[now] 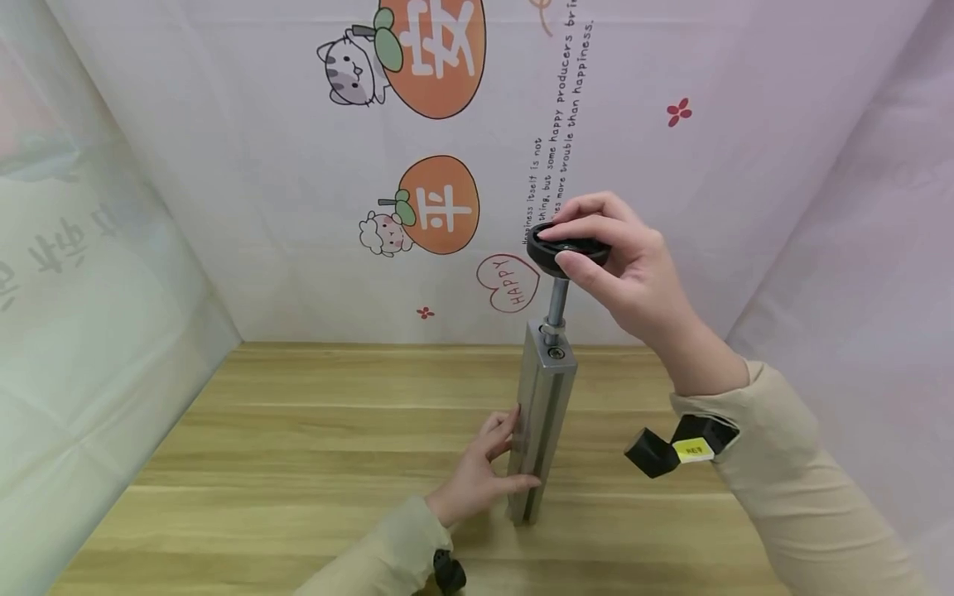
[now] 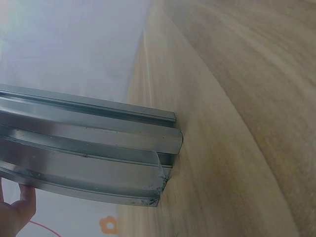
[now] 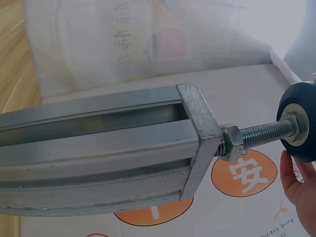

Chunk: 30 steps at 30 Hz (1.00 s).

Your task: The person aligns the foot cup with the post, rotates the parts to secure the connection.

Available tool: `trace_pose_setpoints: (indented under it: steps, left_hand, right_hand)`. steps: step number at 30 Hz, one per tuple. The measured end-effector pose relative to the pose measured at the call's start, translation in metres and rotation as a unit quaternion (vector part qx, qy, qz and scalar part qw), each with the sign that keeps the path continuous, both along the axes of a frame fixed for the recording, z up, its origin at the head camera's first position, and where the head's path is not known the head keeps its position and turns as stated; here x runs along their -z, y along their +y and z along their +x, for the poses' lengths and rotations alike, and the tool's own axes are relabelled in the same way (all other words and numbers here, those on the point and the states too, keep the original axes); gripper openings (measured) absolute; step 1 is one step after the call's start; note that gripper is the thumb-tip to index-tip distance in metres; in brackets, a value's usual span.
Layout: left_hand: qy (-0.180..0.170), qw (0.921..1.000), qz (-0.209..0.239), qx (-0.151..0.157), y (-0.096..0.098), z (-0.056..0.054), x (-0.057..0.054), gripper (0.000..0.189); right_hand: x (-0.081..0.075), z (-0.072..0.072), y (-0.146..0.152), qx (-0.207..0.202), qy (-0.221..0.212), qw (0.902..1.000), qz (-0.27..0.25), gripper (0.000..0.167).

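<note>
A slotted aluminium profile (image 1: 538, 422) stands upright on the wooden table, leaning slightly. My left hand (image 1: 480, 476) grips its lower part, thumb on the near side and fingers on the far side. Out of the metal end plate (image 3: 201, 118) on top comes a threaded rod (image 3: 266, 134) with a hex nut (image 3: 233, 143) close to the plate. A round black levelling foot (image 1: 547, 252) sits at the rod's upper end. Around the foot's rim curl the fingers and thumb of my right hand (image 1: 619, 257). In the left wrist view, the profile's lower end meets the tabletop.
The wood-grain table (image 1: 335, 430) runs back to a white printed cloth (image 1: 283, 207) hanging behind it. More cloth hangs at the left and right sides. A black wrist camera (image 1: 656, 451) is strapped at the right sleeve, another (image 1: 449, 571) at the left.
</note>
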<state>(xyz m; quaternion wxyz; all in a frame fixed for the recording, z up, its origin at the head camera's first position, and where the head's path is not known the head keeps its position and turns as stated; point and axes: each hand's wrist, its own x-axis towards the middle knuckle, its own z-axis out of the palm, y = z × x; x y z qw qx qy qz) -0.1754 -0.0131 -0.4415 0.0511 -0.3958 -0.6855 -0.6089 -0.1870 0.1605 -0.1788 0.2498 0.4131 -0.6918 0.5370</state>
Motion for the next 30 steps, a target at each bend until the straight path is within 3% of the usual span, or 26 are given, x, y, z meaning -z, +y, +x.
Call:
trace_pose_setpoints:
  steps: [11,17,22,25,30]
  left_hand:
    - [0.007,1.0,-0.005,-0.002,0.0,-0.003,-0.002,0.1]
    - [0.006,1.0,-0.005,-0.003,0.0,-0.002,-0.002,0.1]
    - [-0.002,1.0,-0.004,0.0,0.0,-0.001,-0.002,0.098]
    - [-0.002,1.0,-0.005,0.002,0.0,-0.001,-0.001,0.098]
    - [0.004,1.0,-0.004,0.0,0.0,0.0,0.0,0.099]
  right_hand:
    - [0.0,-0.001,-0.009,0.05,0.03,0.9978,-0.033,0.031]
    - [0.005,-0.003,-0.018,0.088,0.069,0.9929,-0.041,0.024]
    - [0.005,-0.004,-0.023,0.15,0.136,0.9776,-0.058,0.024]
    - [0.006,-0.005,-0.025,0.19,0.17,0.9653,-0.059,0.038]
    - [0.007,-0.005,-0.021,0.188,0.204,0.9597,-0.045,0.053]
